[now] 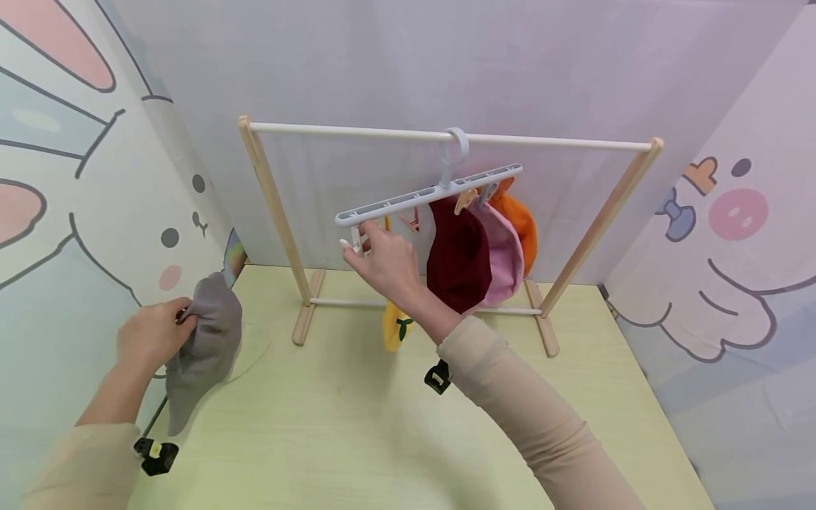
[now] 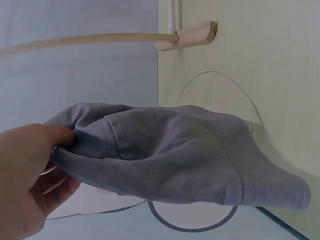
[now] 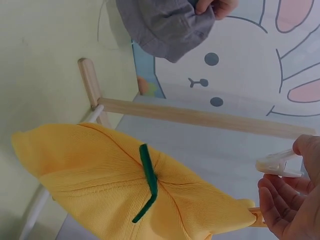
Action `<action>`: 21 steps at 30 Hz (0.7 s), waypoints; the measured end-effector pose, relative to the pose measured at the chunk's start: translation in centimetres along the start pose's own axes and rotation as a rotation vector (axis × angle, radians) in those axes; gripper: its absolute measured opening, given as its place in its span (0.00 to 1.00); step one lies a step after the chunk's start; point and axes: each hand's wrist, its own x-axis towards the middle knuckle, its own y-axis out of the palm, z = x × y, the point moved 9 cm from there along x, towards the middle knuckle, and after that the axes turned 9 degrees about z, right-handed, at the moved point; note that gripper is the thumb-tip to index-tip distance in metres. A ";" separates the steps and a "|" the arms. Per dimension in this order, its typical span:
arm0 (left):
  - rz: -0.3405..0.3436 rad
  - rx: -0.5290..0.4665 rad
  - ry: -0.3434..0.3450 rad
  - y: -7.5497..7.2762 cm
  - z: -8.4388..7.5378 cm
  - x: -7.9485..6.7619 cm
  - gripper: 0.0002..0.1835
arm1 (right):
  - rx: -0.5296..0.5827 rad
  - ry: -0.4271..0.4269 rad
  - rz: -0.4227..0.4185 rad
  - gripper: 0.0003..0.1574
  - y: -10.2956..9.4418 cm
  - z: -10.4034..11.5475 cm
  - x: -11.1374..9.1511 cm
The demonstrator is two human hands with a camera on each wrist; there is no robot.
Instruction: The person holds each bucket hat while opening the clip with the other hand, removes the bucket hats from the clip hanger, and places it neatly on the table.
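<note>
My left hand [image 1: 149, 334] pinches a grey fabric hat [image 1: 213, 329] by its edge at the left, with the hat hanging above the table; a thin cord loops from it in the left wrist view. My right hand [image 1: 392, 265] pinches a white clip [image 3: 280, 165] under the left end of a pale clip hanger [image 1: 428, 196]. Close by that hand hangs a yellow hat [image 3: 115, 175] with a green stem, attached to an orange clip [image 3: 258, 218]. Further right on the hanger are a dark red hat [image 1: 455, 262], a pink hat [image 1: 506, 258] and an orange hat [image 1: 523, 223].
The hanger hooks over the white top rail [image 1: 542, 141] of a rack with wooden legs [image 1: 599, 230]. A pink clip [image 1: 413, 222] dangles mid-hanger. Below spreads a pale yellow table [image 1: 306, 439], with cartoon-printed walls on both sides.
</note>
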 end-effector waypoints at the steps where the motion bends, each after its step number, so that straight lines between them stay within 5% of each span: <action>1: 0.008 0.009 -0.007 0.0 0.3 0.1 0.14 | -0.002 0.000 -0.001 0.16 0.0 0.0 0.0; 10: 0.055 0.050 -0.081 0.5 2.3 0.7 0.13 | -0.002 0.001 0.001 0.16 0.0 -0.1 0.1; 21: -0.082 0.042 -0.061 2.5 1.3 0.6 0.10 | -0.013 -0.012 0.002 0.16 0.0 0.1 0.1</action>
